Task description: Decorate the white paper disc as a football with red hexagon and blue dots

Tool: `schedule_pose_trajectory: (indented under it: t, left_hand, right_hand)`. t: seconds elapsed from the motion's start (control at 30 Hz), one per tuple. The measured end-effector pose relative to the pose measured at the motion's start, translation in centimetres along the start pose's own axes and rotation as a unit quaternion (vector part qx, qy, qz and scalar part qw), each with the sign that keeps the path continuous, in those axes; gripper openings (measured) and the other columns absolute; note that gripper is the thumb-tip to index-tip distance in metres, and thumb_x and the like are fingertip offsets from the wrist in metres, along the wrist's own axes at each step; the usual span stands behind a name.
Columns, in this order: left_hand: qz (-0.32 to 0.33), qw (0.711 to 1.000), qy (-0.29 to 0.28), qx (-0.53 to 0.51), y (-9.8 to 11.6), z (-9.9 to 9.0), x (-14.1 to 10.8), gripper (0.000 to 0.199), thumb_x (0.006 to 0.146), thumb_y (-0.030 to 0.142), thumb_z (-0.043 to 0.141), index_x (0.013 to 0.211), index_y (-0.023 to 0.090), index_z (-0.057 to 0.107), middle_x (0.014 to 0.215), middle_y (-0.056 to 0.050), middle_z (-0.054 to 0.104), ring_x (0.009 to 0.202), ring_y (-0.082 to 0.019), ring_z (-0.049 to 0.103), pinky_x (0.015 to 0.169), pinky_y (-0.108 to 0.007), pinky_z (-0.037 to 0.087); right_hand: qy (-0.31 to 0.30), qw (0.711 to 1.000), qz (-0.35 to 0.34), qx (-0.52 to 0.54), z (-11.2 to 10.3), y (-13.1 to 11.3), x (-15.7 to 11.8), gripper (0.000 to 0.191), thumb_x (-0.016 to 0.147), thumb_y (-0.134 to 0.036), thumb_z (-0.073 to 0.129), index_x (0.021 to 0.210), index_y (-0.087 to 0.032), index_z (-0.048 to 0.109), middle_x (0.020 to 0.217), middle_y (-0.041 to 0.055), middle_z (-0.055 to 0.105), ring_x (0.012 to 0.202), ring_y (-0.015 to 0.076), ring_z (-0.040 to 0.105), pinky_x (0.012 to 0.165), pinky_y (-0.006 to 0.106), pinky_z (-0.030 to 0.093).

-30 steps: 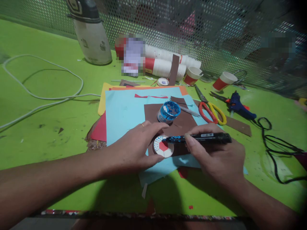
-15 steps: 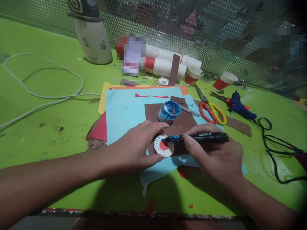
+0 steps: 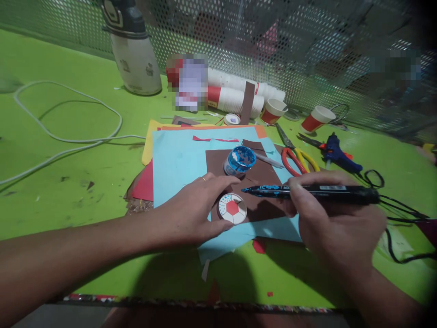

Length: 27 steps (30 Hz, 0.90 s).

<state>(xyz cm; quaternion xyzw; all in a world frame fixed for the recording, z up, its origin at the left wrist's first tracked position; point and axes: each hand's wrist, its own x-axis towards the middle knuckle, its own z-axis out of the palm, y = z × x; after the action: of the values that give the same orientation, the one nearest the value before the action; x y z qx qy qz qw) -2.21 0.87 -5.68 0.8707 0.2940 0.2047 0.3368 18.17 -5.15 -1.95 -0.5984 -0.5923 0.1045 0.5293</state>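
Observation:
A round white disc [image 3: 241,214] with a red hexagon at its centre and blue dots in its upper-left sections lies on brown paper. My left hand [image 3: 200,205] curves round its left side, thumb against the lower edge and index finger stretched beyond the top, steadying it. In my right hand [image 3: 337,223] is a black marker [image 3: 321,193], gripped between thumb and fingers. Its blue-smeared tip points left, up and to the right of the disc, apart from it. Just behind stands a small open jar of blue paint [image 3: 241,159], its rim smeared.
Light blue paper [image 3: 177,155] lies under the brown sheet [image 3: 218,159]. Scissors [image 3: 292,160] and a blue glue gun [image 3: 339,155] lie to the right. Paper cups [image 3: 273,111], a phone [image 3: 191,84] and a large bottle [image 3: 136,59] stand behind. A white cable [image 3: 68,86] loops on the left.
My right hand has drawn the marker away to the right, lifting its tip off the disc. My left hand stays at the disc. The view has shifted slightly.

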Motion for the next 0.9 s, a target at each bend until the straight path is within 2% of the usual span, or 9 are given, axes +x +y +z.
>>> schedule_pose_trajectory:
  t: [0.2,0.37,0.43,0.5,0.6,0.77,0.9]
  left_hand:
    - [-0.003,1.0,0.025,-0.011,0.0,0.3,-0.3,0.061,0.079,0.028,0.072,0.132,0.02,0.042,0.132,-0.01,0.055,0.117,-0.029,0.052,0.097,-0.044,0.044]
    - [-0.013,0.999,0.023,-0.023,0.2,0.1,-0.2,0.084,0.069,0.042,0.083,0.137,0.02,0.038,0.136,-0.012,0.052,0.121,-0.031,0.049,0.1,-0.047,0.043]
    - [-0.017,0.999,0.007,-0.026,0.4,-0.1,-0.1,0.082,0.071,0.039,0.079,0.138,0.02,0.037,0.138,-0.012,0.051,0.122,-0.032,0.048,0.101,-0.049,0.042]
    - [-0.024,0.999,-0.01,-0.029,0.6,-0.3,-0.1,0.076,0.075,0.03,0.071,0.141,0.021,0.035,0.138,-0.012,0.052,0.12,-0.032,0.05,0.101,-0.05,0.042]
    - [-0.025,0.999,-0.015,-0.038,0.5,-0.2,-0.1,0.074,0.078,0.024,0.062,0.145,0.022,0.031,0.137,-0.011,0.053,0.121,-0.031,0.051,0.101,-0.05,0.042]
    - [-0.024,0.998,-0.009,-0.062,-0.4,0.3,-0.1,0.081,0.078,0.026,0.069,0.147,0.023,0.027,0.139,-0.009,0.052,0.122,-0.031,0.05,0.103,-0.05,0.041]
    - [-0.021,0.998,-0.01,-0.066,-0.7,0.3,0.0,0.082,0.077,0.027,0.071,0.146,0.022,0.027,0.135,-0.01,0.055,0.119,-0.029,0.053,0.1,-0.046,0.043]
  right_hand:
    - [-0.027,0.998,-0.026,-0.045,0.0,0.4,0.3,0.008,0.078,-0.023,0.07,0.073,-0.022,0.064,0.058,-0.0034,0.062,0.047,0.0103,0.057,0.044,0.021,0.045]
    - [-0.039,0.996,-0.039,-0.075,-0.1,0.2,0.4,0.007,0.079,-0.024,0.068,0.075,-0.022,0.063,0.058,-0.0049,0.062,0.047,0.0081,0.055,0.045,0.018,0.045]
    - [-0.05,0.996,-0.037,-0.064,-0.1,0.0,0.4,0.006,0.079,-0.022,0.067,0.076,-0.023,0.062,0.058,-0.0058,0.062,0.047,0.0073,0.056,0.045,0.016,0.046]
    - [-0.072,0.995,-0.036,-0.053,0.0,0.0,0.3,0.006,0.078,-0.019,0.067,0.077,-0.023,0.062,0.059,-0.0065,0.064,0.048,0.0066,0.058,0.045,0.014,0.047]
    - [-0.096,0.993,-0.038,-0.051,0.0,0.1,0.2,0.008,0.079,-0.016,0.066,0.081,-0.024,0.064,0.063,-0.007,0.066,0.05,0.0061,0.06,0.047,0.013,0.048]
    - [-0.133,0.988,-0.054,-0.059,0.0,0.3,-0.1,0.008,0.081,-0.017,0.065,0.083,-0.025,0.065,0.069,-0.0073,0.067,0.054,0.0056,0.06,0.053,0.012,0.049]
    - [-0.139,0.986,-0.062,-0.069,0.2,0.5,-0.2,0.006,0.082,-0.018,0.064,0.085,-0.024,0.064,0.07,-0.0067,0.068,0.056,0.006,0.061,0.055,0.013,0.049]
